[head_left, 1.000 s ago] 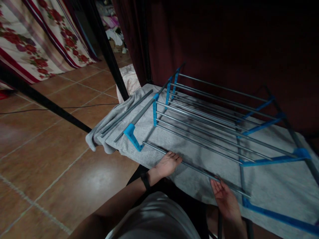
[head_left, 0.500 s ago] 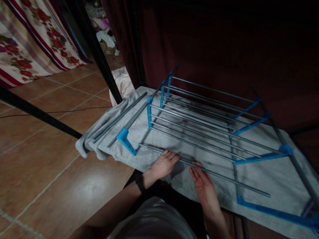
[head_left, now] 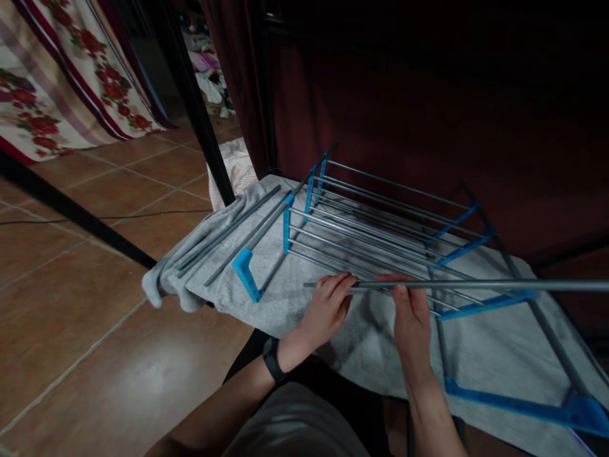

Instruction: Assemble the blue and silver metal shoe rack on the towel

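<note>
A grey metal rod point(head_left: 476, 285) lies nearly level across the middle of the frame, raised in front of the drying rack point(head_left: 380, 244) and running off the right edge. The left hand point(head_left: 328, 304) has its fingers curled over the rod near its left end; the right hand point(head_left: 409, 317), close beside it, grips it with the thumb on the near side and fingers behind. The rack looks partly assembled: its slatted sections appear joined, yet no rod bridges the near side between the blue left corner piece point(head_left: 245, 276) and the blue right corner piece point(head_left: 514, 403). Loose rods point(head_left: 228, 231) lie left of the rack, so parts seem left to fit. Half a second earlier the held rod slanted low toward the lower right, its right end in view — now it is lifted and level, and the right hand, then palm up beneath it with fingers loosely spread, is wrapped around it. Under everything is a grey cloth point(head_left: 476, 349); beyond are floor tiles point(head_left: 95, 355) at lower left, a floral curtain point(head_left: 85, 70) at upper left — and a dark red curtain point(head_left: 380, 114) behind.
</note>
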{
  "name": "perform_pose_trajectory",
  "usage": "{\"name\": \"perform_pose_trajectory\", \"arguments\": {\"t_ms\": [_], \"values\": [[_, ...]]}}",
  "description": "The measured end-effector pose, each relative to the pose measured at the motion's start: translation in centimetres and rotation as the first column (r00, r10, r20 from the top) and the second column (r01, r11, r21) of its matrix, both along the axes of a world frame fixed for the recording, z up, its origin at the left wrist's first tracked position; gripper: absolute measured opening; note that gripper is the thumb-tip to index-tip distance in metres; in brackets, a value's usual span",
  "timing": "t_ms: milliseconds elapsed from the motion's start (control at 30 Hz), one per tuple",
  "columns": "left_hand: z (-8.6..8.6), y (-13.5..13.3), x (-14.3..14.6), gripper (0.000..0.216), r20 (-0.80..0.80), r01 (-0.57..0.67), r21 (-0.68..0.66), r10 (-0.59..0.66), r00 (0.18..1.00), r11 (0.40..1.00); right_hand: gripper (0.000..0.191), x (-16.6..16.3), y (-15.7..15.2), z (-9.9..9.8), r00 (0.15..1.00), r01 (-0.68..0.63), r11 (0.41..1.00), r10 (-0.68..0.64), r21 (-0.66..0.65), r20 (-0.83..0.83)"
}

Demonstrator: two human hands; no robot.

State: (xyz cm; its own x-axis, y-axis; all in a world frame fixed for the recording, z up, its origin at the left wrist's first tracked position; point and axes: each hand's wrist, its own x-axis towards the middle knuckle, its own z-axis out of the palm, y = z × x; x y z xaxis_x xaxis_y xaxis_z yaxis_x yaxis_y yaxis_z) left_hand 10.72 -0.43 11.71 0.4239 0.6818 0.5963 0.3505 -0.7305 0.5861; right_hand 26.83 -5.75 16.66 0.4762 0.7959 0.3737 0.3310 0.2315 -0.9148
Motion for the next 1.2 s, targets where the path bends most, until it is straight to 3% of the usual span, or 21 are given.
{"name": "perform_pose_trajectory", "arguments": {"t_ms": [133,300,433,567,667,1000,1200], "values": [[-0.7,-0.5,-1.1,0.034,0.027,0.001,0.027,-0.002,1.000,1.000,0.033,1.8,0.3,2.3,0.994,0.100,0.993,-0.102,0.064,0.033],[-1.1,-1.0,-1.7,0.031,-0.024,0.027,0.116,-0.024,0.999,0.993,0.039,3.6,0.7,2.3,0.931,0.187,0.981,-0.192,0.047,0.310],[0.5,-2.0,-2.2,0.033,-0.114,0.047,0.248,-0.019,0.993,0.968,0.035,4.9,0.7,0.5,0.835,0.105,0.994,-0.104,0.028,0.540],[2.4,-3.2,-2.3,0.029,-0.163,0.142,0.377,-0.085,0.983,0.915,0.035,5.5,-0.1,-2.1,0.753,0.005,0.996,0.053,-0.087,0.656],[2.7,-3.7,-1.7,0.030,-0.220,0.193,0.432,-0.104,0.970,0.881,0.037,5.8,-0.8,-4.2,0.678,-0.010,0.988,0.120,-0.154,0.725],[-1.0,-1.9,0.3,0.042,-0.582,0.133,0.370,0.118,0.804,0.920,0.036,6.5,-2.5,-9.4,0.447,0.055,0.978,0.156,-0.201,0.881],[-2.4,-0.7,1.1,0.039,-0.637,0.141,0.223,0.035,0.770,0.965,0.033,5.9,-2.6,-10.9,0.417,0.073,0.971,0.177,-0.227,0.892]]}}
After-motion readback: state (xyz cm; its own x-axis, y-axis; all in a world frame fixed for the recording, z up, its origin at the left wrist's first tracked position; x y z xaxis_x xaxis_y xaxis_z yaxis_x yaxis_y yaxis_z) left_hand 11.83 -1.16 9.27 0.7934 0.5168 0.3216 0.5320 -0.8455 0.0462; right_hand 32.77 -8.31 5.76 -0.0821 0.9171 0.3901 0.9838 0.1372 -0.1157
